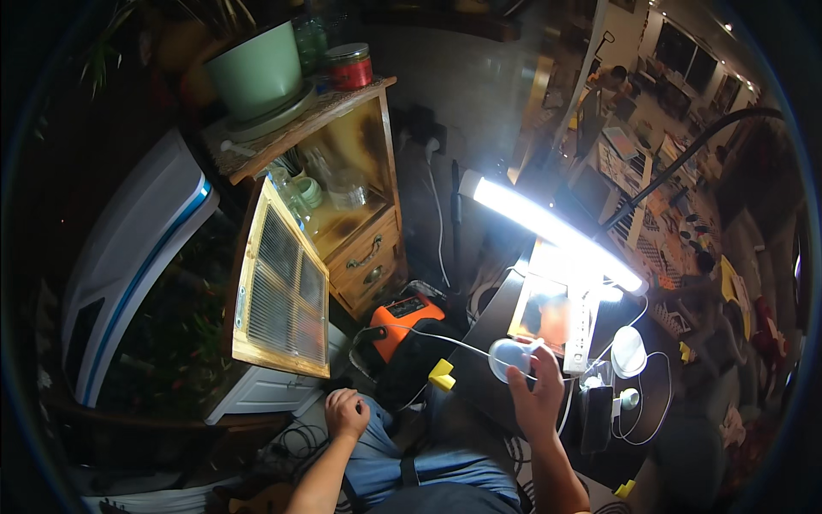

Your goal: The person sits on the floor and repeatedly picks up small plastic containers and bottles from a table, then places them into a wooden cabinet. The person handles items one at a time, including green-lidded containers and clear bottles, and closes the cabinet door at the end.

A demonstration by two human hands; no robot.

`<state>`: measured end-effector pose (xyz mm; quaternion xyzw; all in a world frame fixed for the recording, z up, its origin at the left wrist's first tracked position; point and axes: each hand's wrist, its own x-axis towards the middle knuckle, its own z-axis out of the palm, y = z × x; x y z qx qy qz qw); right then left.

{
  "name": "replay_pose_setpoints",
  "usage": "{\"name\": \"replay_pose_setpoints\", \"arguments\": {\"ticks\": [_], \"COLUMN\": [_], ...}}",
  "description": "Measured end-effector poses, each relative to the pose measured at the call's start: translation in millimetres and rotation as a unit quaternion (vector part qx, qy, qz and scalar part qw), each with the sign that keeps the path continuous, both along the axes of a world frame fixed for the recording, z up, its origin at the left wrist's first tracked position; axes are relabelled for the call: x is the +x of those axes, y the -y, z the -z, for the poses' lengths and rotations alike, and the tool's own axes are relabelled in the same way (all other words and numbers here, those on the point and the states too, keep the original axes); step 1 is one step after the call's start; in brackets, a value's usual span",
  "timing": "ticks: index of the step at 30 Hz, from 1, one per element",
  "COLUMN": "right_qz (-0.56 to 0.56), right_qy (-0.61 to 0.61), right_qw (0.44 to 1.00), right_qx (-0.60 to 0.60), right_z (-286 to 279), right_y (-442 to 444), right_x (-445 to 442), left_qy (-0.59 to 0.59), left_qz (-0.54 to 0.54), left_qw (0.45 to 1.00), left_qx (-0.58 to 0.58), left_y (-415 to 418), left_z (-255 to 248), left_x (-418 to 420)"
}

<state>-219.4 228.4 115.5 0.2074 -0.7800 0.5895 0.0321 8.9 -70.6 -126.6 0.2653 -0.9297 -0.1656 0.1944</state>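
My right hand (538,385) holds a round, translucent whitish disc-shaped piece (506,361) by its edge, fingers and thumb on it, above the dark table's near corner. A white cable (449,338) passes by the disc; whether it is joined to it I cannot tell. My left hand (347,412) rests on my knee in blue jeans, its fingers curled, with a small dark spot showing at them that I cannot identify. Right of my right hand lie a white power strip (576,360), a white round device (629,352) and a dark phone-like slab (597,417).
A glowing tube lamp (555,231) hangs over the table. Yellow corner guards (442,375) sit at table corners. On the left, a wooden cabinet (365,257) has its glass-panelled door (282,283) swung out, beside an orange-and-black device (406,324). People sit in the room at upper right.
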Motion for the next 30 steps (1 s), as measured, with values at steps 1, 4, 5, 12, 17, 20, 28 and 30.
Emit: {"name": "replay_pose_setpoints", "arguments": {"ticks": [1,4,5,12,17,20,28,30], "right_qz": [-0.007,-0.037,-0.053,-0.138,-0.129,-0.111,-0.115,-0.123], "right_qy": [-0.031,-0.027,-0.023,-0.059,-0.178,-0.254,-0.269,-0.238], "right_qw": [0.999,0.999,0.997,0.982,0.975,0.961,0.956,0.961], "right_qx": [0.013,-0.013,-0.043,-0.117,-0.041,-0.023,-0.002,0.071], "right_z": [3,-4,0,-14,-21,-26,-47,-48], "right_y": [10,50,61,150,227,292,467,499], "right_x": [-4,-19,-26,-74,-104,-131,-218,-234], "left_qy": [-0.002,-0.007,-0.01,-0.006,0.013,0.024,0.023,0.019], "left_qz": [0.001,0.003,0.004,-0.005,-0.017,-0.016,-0.02,-0.021], "left_qw": [1.0,1.0,1.0,1.0,0.999,0.999,0.997,0.996], "left_qx": [0.001,0.003,0.004,0.019,0.031,0.028,0.077,0.084], "left_y": [-1,-1,0,3,6,9,10,9], "left_z": [-1,-4,-4,-8,-10,-11,-8,-7], "left_x": [-2,-5,-7,-9,-8,-13,-18,-22]}}
